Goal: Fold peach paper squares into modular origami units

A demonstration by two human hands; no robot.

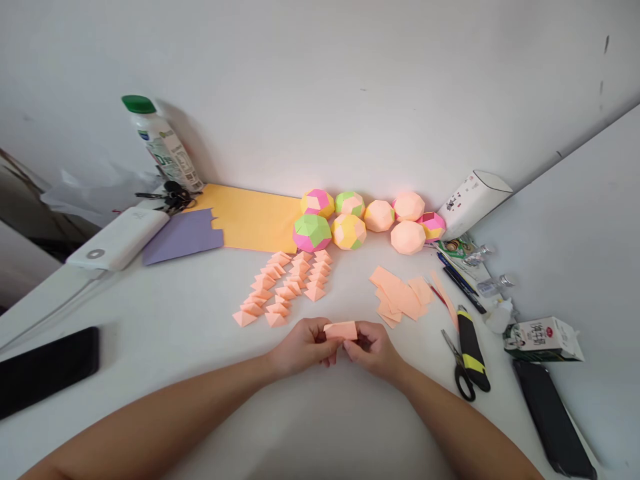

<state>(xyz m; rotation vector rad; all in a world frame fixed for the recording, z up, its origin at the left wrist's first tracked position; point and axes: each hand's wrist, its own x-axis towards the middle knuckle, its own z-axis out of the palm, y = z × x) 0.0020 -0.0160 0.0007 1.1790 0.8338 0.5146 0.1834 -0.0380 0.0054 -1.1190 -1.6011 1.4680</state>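
Both hands meet at the table's middle front, pinching one small folded peach paper piece (341, 330). My left hand (301, 348) grips its left end and my right hand (373, 349) grips its right end, fingers curled. Just beyond lie rows of several folded peach paper units (285, 288). To the right of them sits a loose pile of flat peach paper squares (403, 298). Several folded paper balls (350, 230) stand along the wall, some multicoloured, some plain peach.
Scissors (467, 363) and a pen lie right of my hands, then a milk carton (543, 340) and a dark phone (553, 417). Another black phone (45, 370) lies at the left edge. A power bank (117, 238), keys, a bottle (163, 143), purple and orange sheets (255, 217) sit at the back.
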